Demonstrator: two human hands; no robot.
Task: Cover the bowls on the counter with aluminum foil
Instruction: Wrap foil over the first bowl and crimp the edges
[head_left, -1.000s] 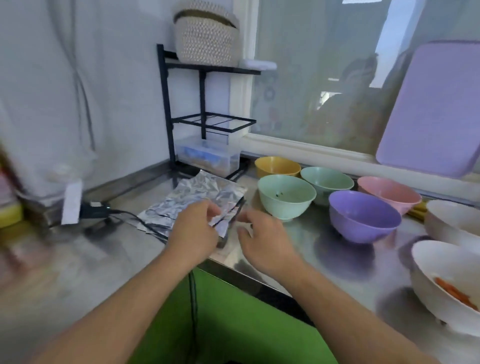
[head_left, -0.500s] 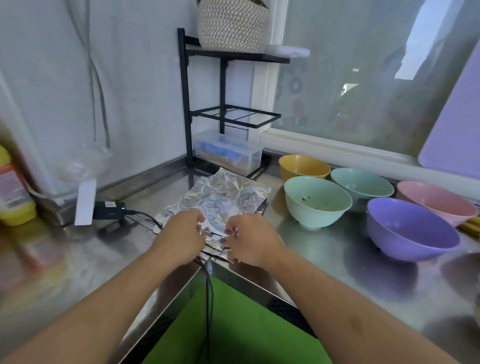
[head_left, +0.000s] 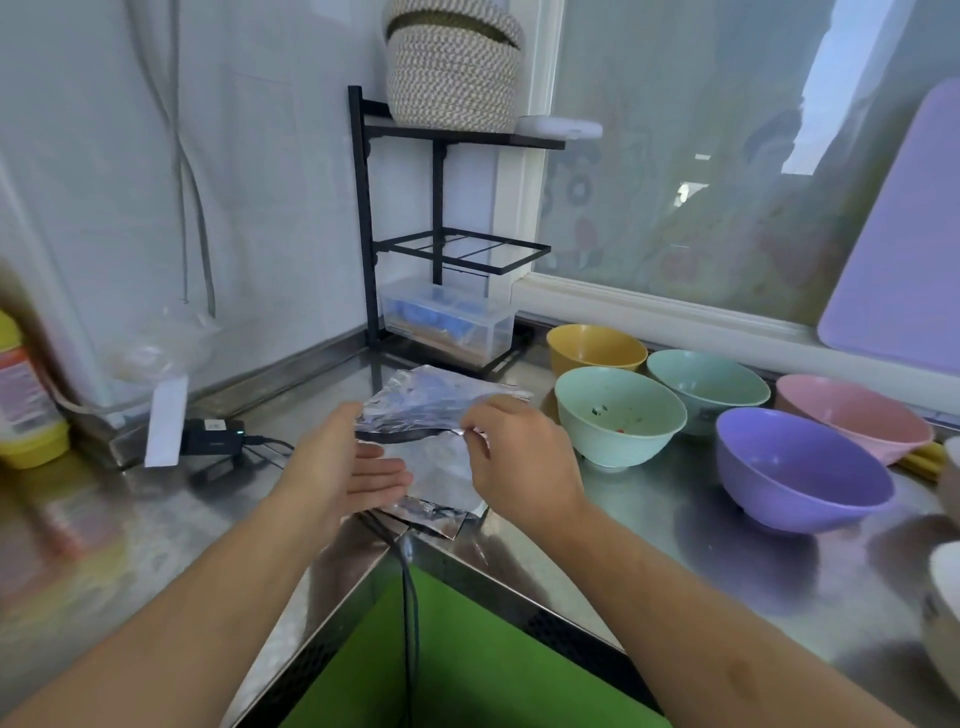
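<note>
Pinching 1 foil sheet (head_left: 415, 410) at its near edge with the right hand (head_left: 519, 457), lifted off the foil pile (head_left: 441, 483) beside the mint bowl (head_left: 618, 415). Left hand (head_left: 343, 467) open, flat underneath. Probably light, thin, easy to rip or crumple; best held by 2 corners. Long side runs left to right, tilted up.

The single head-worn view looks forward and down, close over the counter (head_left: 649, 545) corner.
</note>
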